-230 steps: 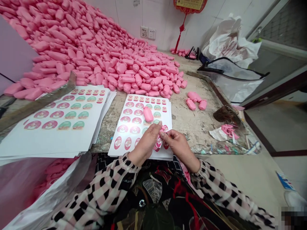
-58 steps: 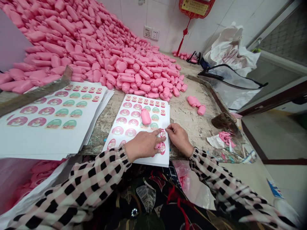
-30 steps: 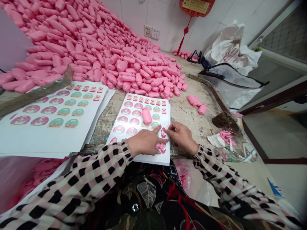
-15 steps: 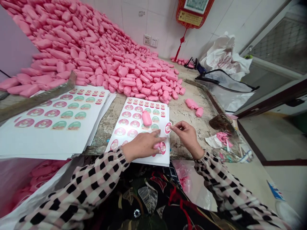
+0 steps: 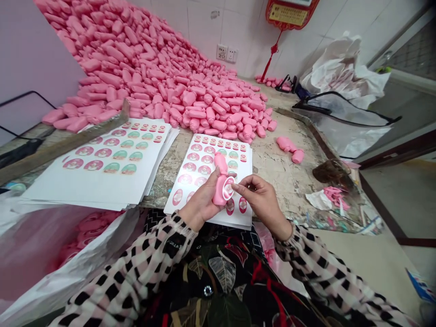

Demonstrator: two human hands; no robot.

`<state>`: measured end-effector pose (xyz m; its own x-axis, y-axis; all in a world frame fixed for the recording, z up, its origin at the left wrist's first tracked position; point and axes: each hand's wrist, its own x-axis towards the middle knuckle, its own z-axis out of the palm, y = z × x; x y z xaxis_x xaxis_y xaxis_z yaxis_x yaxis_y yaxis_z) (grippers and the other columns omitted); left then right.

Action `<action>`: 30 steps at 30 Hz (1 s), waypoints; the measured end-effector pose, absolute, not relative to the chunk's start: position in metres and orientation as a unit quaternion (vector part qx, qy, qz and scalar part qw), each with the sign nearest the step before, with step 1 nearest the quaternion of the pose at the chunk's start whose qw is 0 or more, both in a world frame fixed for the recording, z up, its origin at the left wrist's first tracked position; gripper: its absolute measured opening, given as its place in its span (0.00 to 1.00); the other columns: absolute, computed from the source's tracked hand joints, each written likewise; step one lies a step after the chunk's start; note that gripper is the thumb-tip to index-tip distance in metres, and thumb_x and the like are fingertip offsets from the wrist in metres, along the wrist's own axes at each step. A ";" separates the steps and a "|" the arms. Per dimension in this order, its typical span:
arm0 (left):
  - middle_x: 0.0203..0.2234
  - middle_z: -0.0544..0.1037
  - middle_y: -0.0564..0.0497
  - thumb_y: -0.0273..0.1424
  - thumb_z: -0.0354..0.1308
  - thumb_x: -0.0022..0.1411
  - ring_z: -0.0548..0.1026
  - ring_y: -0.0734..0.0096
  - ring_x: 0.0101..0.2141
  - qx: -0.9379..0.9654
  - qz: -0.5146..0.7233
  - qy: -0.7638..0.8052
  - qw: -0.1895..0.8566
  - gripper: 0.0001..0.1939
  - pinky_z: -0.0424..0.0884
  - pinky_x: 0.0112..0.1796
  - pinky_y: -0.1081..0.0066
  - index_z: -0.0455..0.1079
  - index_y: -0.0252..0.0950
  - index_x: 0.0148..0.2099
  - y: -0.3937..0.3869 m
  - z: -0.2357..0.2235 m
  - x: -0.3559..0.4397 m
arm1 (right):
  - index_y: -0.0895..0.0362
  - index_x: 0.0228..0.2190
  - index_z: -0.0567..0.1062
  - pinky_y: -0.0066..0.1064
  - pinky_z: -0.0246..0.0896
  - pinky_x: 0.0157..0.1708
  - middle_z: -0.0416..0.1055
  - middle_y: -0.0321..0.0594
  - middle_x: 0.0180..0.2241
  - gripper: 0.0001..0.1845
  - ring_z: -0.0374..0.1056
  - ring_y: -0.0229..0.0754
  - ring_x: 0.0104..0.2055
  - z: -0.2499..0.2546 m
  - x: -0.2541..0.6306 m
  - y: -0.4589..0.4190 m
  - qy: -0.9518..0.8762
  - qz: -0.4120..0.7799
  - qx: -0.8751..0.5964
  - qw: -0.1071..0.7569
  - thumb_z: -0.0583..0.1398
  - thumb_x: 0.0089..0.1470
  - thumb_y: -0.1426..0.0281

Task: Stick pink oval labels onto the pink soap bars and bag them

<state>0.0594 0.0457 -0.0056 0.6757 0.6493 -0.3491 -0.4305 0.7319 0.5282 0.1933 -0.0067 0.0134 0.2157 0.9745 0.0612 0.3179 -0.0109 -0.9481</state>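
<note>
**A sticker meets a pink bottle**

From the head view, the left hand is curled around a small pink bottle, which it holds tilted over the sticker sheet. The right hand has its thumb and finger pressed together, pinching the edge of a round sticker. The sticker is on the side of the bottle that faces the right hand.

This one looks partly done to me. The sticker is off its sheet and up against the bottle, but I can't tell if it is stuck down flat. The right fingers are on it, so it does not look finished.

One more bottle lies on the sheet, just past the left thumb, and I see no sticker on it. Lots of stickers are on the sheet, in rows. A stack of bigger sheets is to the left, with a long bar lying across it.

Behind them is a huge heap of pink bottles, and the ones I can see well look plain. Two loose bottles lie together on the worn table, to the right of the heap.
</note>
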 end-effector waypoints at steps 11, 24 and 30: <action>0.20 0.68 0.52 0.50 0.46 0.61 0.68 0.73 0.18 0.186 0.302 0.272 0.895 0.26 0.67 0.20 0.71 0.68 0.34 0.47 0.045 -0.010 0.060 | 0.54 0.22 0.69 0.26 0.54 0.19 0.66 0.29 0.17 0.13 0.60 0.33 0.18 0.010 0.188 -0.006 -0.537 0.348 -0.611 0.465 0.64 0.45 0.59; 0.24 0.69 0.51 0.46 0.50 0.61 0.66 0.77 0.18 0.178 0.314 0.251 0.898 0.22 0.65 0.19 0.75 0.69 0.31 0.44 0.048 -0.018 0.063 | 0.55 0.23 0.70 0.26 0.56 0.22 0.69 0.32 0.21 0.14 0.63 0.34 0.19 0.003 0.189 -0.005 -0.560 0.316 -0.625 0.443 0.61 0.48 0.57; 0.22 0.67 0.52 0.47 0.44 0.63 0.68 0.74 0.18 0.183 0.303 0.238 0.904 0.24 0.67 0.19 0.72 0.68 0.33 0.47 0.047 -0.017 0.062 | 0.54 0.24 0.71 0.26 0.57 0.21 0.70 0.32 0.22 0.14 0.63 0.33 0.18 0.001 0.190 -0.005 -0.565 0.315 -0.623 0.439 0.61 0.49 0.56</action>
